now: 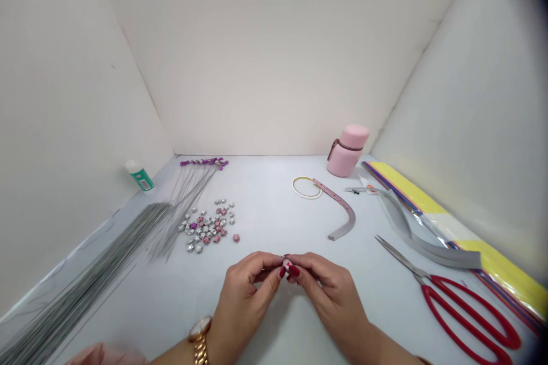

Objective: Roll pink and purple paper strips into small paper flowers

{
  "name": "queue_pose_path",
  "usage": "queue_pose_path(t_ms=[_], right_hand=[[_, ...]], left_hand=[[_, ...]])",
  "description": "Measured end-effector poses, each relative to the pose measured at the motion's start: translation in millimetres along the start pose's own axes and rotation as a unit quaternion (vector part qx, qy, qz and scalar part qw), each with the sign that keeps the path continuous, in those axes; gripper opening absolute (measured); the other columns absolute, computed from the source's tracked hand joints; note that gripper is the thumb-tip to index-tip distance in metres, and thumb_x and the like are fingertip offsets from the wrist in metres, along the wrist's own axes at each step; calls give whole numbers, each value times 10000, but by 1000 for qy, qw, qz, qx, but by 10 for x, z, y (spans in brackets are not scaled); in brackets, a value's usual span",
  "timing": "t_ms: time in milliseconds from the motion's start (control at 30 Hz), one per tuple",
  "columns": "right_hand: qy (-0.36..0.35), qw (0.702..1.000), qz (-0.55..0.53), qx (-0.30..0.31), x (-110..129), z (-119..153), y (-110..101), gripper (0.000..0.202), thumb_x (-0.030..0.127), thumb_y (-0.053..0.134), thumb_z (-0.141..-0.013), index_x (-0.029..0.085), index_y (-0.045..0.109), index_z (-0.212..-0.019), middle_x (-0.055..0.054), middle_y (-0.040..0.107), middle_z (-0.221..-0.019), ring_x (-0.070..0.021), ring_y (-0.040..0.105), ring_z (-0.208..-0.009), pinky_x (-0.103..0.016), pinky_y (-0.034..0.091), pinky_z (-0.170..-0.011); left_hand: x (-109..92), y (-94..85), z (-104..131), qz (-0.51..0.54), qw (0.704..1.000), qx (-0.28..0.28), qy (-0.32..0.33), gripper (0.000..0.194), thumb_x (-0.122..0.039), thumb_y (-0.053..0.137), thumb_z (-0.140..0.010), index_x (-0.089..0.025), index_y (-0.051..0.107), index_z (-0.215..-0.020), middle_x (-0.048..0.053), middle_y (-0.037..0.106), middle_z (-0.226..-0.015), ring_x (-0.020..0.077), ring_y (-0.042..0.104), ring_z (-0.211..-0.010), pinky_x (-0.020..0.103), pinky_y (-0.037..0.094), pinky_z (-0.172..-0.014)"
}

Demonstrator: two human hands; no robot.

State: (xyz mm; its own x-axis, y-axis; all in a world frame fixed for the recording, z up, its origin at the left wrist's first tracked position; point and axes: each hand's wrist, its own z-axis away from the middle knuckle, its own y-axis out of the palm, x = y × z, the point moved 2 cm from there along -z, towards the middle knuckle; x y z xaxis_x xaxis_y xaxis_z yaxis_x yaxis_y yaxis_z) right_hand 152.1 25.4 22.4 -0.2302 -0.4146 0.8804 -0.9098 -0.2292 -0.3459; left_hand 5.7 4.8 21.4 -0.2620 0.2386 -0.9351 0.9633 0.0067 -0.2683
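By left hand (245, 291) and right hand (333, 290), a small pink folded piece (287, 264) is pinched; silver-and-pink stars (208, 234) left of it seem finished, grey strips (445, 254) unfolded.

Head-height view, forward and down across tabletop (265, 205)

toward my counter's (265, 199) back right corner i see a pink flask (343, 158); a green-labelled tube (140, 175) near the left edge; yellow packets (398, 182) along the right.

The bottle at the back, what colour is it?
The bottle is pink, and so is its lid; the head view shows it best.
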Motion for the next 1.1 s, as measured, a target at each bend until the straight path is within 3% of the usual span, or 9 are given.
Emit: queue_pose_path(t_ms=[200,400,700,1100], right_hand=[[47,998,-42,-15,-47,21,27,176,215,511,-812,189,639,-930,-21,631,-696,-147,603,-646,-247,492,-606],[71,996,-52,-18,-76,47,60,166,224,503,-818,176,636,-906,-16,631,-662,-141,599,-617,-239,490,-577],[-31,998,61,-7,-34,35,28,185,146,483,-811,168,612,-941,-35,660,-751,-132,618,-666,-221,489,-623],[30,999,16,13,-58,15,36,152,201,465,-828,155,588,-903,-29,648,-723,-122,624,-625,-207,501,-593]], left_hand=[[-6,19,22,24,1000,13,6,213,-148,506,-798,-201,619,-972,38,659,-874,142,621,-787,234,506,-713],[1,22,31,-19,999,5,30,197,-127,516,-788,-172,625,-945,42,658,-834,127,620,-748,209,505,-676],[42,6,25,-31,997,-15,63,202,-108,509,-800,-200,631,-931,16,663,-792,117,613,-715,208,492,-661],[-6,-43,7,-104,988,13,110,235,-90,509,-789,-168,614,-985,40,667,-837,115,609,-750,202,481,-691]])
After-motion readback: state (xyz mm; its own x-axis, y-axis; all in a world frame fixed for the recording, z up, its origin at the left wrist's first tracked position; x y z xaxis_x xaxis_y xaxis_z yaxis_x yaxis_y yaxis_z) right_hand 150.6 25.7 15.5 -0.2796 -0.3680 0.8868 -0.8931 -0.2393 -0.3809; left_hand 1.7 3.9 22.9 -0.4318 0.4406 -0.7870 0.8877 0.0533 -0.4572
